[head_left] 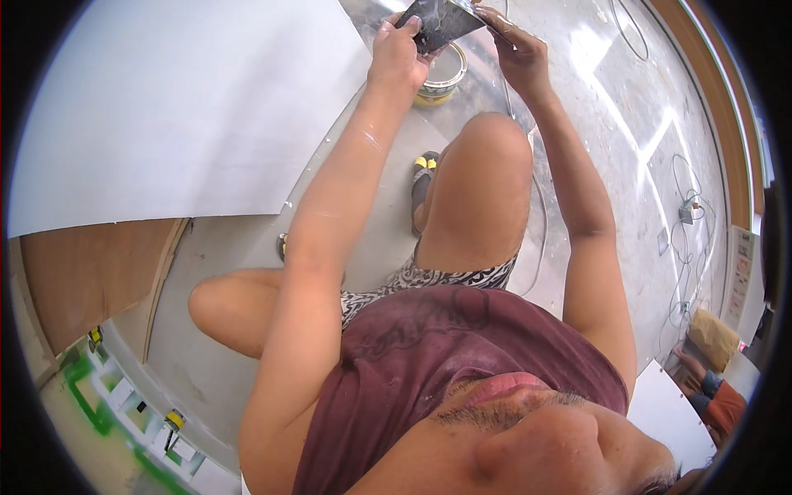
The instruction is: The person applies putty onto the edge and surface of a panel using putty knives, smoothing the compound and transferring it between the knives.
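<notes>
Two hands meet at the top of the view over a dark, putty-smeared trowel blade [440, 23]. Left hand [398, 51] is curled shut around the blade's near edge, thumb on top. Right hand [513, 43] is pinched closed on the blade's far corner; whether it also holds a second scraper cannot be told, as the upper rim cuts it off.

Directly beneath the blade, an open tin of pale filler [444, 73] stands on the concrete floor [594, 107], just beyond the raised right knee [487, 157] and a sandalled foot [424, 169].

A large white board [190, 107] lies to the left, its edge close to the left forearm. Loose cables [685, 206] trail across the floor to the right.

Judgement: cleaning or loading the blade goes best held level over the tin, so that drips fall back in, with a firm grip on the left and light, even strokes from the right. Keeping clear of the white board would avoid smears.
</notes>
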A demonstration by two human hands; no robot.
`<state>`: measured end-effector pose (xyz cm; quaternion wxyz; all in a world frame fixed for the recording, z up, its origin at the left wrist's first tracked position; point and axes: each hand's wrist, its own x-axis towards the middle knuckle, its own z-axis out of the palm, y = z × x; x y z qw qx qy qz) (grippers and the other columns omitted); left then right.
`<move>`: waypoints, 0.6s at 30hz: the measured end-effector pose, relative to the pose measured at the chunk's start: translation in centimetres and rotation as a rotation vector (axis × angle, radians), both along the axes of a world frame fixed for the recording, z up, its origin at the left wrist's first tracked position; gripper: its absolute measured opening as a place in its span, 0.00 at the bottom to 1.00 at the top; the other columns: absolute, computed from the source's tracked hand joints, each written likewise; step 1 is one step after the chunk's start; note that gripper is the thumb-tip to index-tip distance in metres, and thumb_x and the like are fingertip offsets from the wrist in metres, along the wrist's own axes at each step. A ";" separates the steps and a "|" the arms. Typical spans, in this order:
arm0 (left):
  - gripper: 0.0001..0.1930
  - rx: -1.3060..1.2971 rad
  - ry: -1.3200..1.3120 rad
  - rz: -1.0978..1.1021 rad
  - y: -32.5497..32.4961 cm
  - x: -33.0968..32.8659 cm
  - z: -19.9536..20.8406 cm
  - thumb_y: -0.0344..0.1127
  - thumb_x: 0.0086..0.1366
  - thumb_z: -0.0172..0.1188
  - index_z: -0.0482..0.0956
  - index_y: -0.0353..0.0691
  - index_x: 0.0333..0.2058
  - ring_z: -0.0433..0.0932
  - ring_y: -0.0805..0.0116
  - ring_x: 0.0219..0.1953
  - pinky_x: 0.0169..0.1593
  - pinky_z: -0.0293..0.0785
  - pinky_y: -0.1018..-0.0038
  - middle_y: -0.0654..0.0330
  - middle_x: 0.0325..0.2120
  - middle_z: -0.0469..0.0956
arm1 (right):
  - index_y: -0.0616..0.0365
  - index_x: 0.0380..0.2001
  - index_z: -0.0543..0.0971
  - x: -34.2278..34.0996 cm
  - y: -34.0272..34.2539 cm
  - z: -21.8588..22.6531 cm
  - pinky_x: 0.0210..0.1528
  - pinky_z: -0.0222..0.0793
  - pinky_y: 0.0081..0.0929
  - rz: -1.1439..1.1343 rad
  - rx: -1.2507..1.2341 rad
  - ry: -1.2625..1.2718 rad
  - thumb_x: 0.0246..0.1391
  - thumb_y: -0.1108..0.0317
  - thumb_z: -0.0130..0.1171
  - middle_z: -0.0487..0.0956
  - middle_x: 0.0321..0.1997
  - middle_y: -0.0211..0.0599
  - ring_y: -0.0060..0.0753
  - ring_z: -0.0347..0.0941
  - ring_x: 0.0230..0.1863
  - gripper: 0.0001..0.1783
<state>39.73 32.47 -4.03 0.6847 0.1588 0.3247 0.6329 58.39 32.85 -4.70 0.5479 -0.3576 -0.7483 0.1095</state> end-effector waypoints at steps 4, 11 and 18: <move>0.15 0.111 -0.046 -0.015 -1.5 -0.8 1.2 0.26 0.69 0.46 0.61 0.40 0.53 0.76 0.56 0.49 0.51 0.75 0.51 0.50 0.47 0.72 | 0.48 0.49 0.80 -0.3 -0.5 1.1 0.50 0.75 0.27 -0.031 0.065 -0.078 0.52 0.85 0.52 0.80 0.50 0.37 0.37 0.78 0.51 0.24; 0.14 0.171 -0.129 0.129 -4.6 -2.4 3.6 0.26 0.67 0.49 0.63 0.43 0.51 0.79 0.58 0.44 0.47 0.78 0.52 0.55 0.44 0.75 | 0.65 0.49 0.78 -1.5 -1.1 2.9 0.48 0.76 0.30 0.048 -0.326 0.494 0.56 0.82 0.53 0.83 0.42 0.41 0.33 0.80 0.45 0.17; 0.12 0.197 -0.169 0.206 -7.3 -3.5 4.5 0.24 0.66 0.52 0.67 0.33 0.47 0.80 0.60 0.40 0.44 0.82 0.63 0.51 0.41 0.76 | 0.55 0.28 0.75 -5.1 -4.6 5.4 0.42 0.79 0.37 0.614 -0.533 1.033 0.57 0.73 0.59 0.80 0.30 0.35 0.29 0.78 0.31 0.05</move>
